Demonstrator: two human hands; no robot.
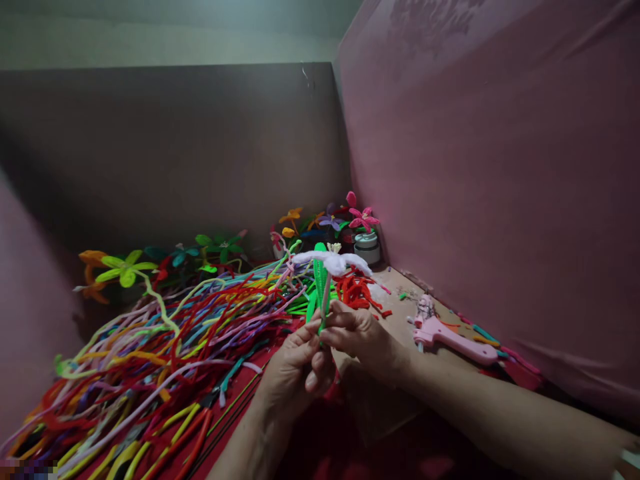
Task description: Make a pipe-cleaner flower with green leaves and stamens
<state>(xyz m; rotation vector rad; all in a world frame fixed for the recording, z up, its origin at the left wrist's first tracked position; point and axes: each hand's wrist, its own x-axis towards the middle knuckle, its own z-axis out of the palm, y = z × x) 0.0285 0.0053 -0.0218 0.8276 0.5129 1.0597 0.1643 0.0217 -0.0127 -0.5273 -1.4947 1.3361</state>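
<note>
In front of me a white pipe-cleaner flower [340, 263] stands upright, with cream stamens on top and a pale stem. A green fuzzy leaf [321, 280] rises beside the stem. My left hand [300, 363] is closed round the lower end of stem and leaf, fingers curled. From the right, my right hand [361, 333] pinches the same spot between thumb and fingertips. The fingers hide where leaf and stem meet. Just behind the hands lie short red pipe cleaners [357, 293].
A big heap of coloured pipe cleaners [165, 333] covers the left side. Yellow- and red-handled tools [173, 433] lie at its front. To the right rests a pink glue gun [457, 339]. Finished flowers [364, 219] stand along the back, by a grey-lidded jar [367, 248]. A pink wall [490, 187] bounds the right.
</note>
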